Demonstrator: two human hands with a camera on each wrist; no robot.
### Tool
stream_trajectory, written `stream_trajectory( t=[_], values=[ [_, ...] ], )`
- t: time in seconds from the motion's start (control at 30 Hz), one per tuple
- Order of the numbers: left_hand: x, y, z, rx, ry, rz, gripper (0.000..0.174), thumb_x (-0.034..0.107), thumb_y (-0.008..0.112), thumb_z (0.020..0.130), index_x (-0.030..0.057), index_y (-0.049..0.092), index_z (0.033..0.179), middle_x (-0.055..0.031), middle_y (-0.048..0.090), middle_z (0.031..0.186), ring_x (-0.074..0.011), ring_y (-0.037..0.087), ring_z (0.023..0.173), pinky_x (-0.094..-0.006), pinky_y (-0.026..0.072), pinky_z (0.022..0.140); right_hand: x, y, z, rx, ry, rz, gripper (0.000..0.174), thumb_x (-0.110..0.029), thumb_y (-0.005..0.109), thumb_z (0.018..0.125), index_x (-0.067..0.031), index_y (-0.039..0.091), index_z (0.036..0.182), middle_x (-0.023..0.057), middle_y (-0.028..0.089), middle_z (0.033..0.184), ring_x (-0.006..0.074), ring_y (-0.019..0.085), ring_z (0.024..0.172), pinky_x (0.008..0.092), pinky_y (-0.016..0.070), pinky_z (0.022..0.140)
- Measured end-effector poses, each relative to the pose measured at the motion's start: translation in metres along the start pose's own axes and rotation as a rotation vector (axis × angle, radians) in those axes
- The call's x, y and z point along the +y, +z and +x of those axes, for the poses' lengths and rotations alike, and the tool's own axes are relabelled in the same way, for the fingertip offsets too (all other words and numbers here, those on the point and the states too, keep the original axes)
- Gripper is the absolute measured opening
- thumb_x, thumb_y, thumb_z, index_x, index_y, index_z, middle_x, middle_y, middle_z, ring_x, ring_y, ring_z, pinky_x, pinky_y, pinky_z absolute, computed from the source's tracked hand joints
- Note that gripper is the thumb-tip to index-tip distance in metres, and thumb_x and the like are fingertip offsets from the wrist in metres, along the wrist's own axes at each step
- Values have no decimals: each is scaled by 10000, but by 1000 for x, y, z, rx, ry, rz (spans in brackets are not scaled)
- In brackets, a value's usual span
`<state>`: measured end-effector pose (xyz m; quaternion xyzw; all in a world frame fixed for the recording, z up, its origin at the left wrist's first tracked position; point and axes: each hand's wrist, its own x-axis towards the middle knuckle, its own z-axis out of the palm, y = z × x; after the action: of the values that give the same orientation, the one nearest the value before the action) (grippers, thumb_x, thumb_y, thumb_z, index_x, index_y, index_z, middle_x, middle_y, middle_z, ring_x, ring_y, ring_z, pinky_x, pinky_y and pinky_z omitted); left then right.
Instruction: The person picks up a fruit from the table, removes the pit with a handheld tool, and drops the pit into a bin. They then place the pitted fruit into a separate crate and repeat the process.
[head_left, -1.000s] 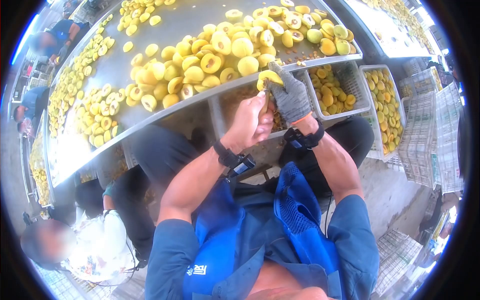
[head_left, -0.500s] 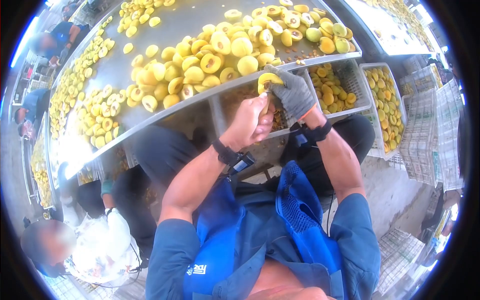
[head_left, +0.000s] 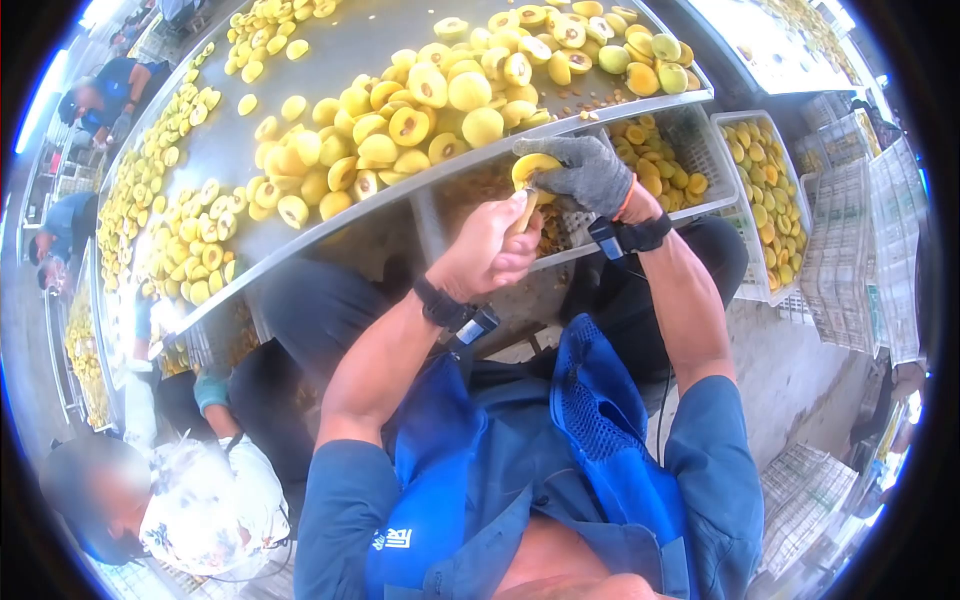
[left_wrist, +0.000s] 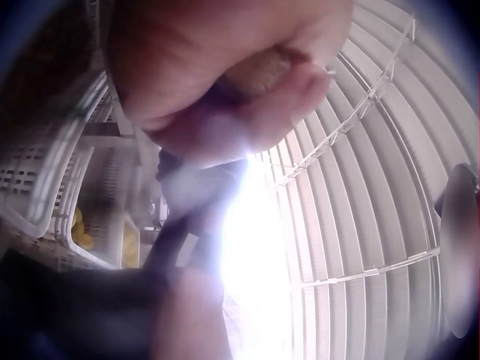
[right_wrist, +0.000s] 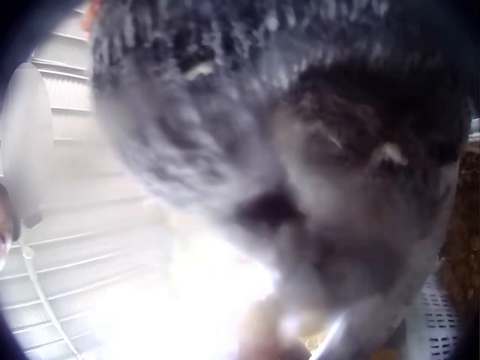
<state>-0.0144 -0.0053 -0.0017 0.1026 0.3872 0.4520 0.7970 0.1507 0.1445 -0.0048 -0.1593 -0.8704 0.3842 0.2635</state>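
While the bare left hand grips a light brown handle in curled fingers, the gloved right hand holds a curved yellow fruit piece at the handle's far end, just in front of the metal table. Beyond both hands, cut fruit lies heaped on that table, many halves showing brown centres; to the right, a near crate and an outer crate hold more yellow fruit
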Motion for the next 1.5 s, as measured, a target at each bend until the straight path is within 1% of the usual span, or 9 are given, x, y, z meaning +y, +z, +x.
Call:
stream_trajectory(
  t=[0.13, 0.37, 0.53, 0.77, 0.8, 0.9, 1.1, 1.3, 1.5],
  values=[
    [0, -5, 3, 8, -13, -83, 388, 427, 432, 1107, 79, 565, 997, 41, 391, 648, -42, 318, 431, -220, 269, 353, -12, 43, -10, 389, 103, -132, 304, -107, 684, 948, -72, 700, 1249, 173, 740, 1109, 347, 701, 979, 379, 556, 862],
    [-2, -9, 2, -60, -20, -5, 388, 415, 434, 1108, 67, 564, 994, 46, 394, 638, -40, 331, 428, -214, 264, 349, 0, 5, -3, -20, 54, 24, 270, -93, 722, 913, -45, 734, 1178, 93, 753, 1037, 201, 698, 926, 331, 554, 833],
    [5, -22, 5, -123, -57, 15, 417, 410, 449, 1105, 37, 580, 974, 16, 458, 643, -61, 401, 436, -219, 307, 369, -6, 8, -4, 3, 174, 132, 246, -101, 715, 927, -34, 736, 1163, 67, 741, 1044, 159, 678, 932, 321, 546, 837],
    [2, -25, 21, 331, 616, 1136, 486, 400, 537, 1068, -37, 667, 901, -64, 603, 642, -165, 571, 573, -342, 435, 555, -11, 23, -5, 243, 31, -110, 276, -107, 715, 933, -56, 725, 1204, 112, 738, 1031, 225, 679, 932, 335, 533, 865],
    [-3, -21, 25, 411, 693, 1176, 469, 328, 604, 1042, -93, 617, 835, -222, 607, 682, -315, 612, 630, -453, 471, 668, -14, 23, -4, 238, 15, -113, 292, -106, 720, 929, -57, 719, 1217, 119, 737, 1027, 236, 680, 929, 339, 534, 862],
    [2, -22, 24, 344, 709, 1153, 494, 393, 570, 1059, -12, 609, 779, -30, 520, 573, -142, 505, 530, -338, 390, 521, -16, 18, -2, 184, 6, -79, 330, -99, 733, 919, -54, 704, 1244, 122, 738, 1024, 237, 682, 919, 344, 536, 856],
    [14, -9, 2, 111, 210, 589, 507, 437, 541, 1073, 49, 569, 748, 51, 393, 526, -59, 316, 398, -257, 236, 382, -8, 10, -1, 59, 30, 87, 374, -91, 733, 918, -52, 686, 1287, 96, 749, 1062, 189, 681, 938, 336, 539, 855],
    [21, -9, -8, 43, 29, 386, 483, 411, 536, 1080, 26, 574, 792, 51, 382, 526, -51, 312, 399, -246, 233, 371, -5, 7, -2, 4, 7, 150, 370, -132, 731, 927, -52, 693, 1286, 80, 740, 1091, 152, 660, 968, 315, 528, 881],
    [3, -10, 6, 184, 307, 613, 486, 405, 528, 1081, 22, 580, 788, 46, 393, 521, -54, 318, 390, -252, 240, 364, -7, 16, -4, 74, 180, 206, 343, -144, 742, 921, -54, 720, 1252, 69, 740, 1089, 137, 655, 975, 304, 526, 900]
  ],
)
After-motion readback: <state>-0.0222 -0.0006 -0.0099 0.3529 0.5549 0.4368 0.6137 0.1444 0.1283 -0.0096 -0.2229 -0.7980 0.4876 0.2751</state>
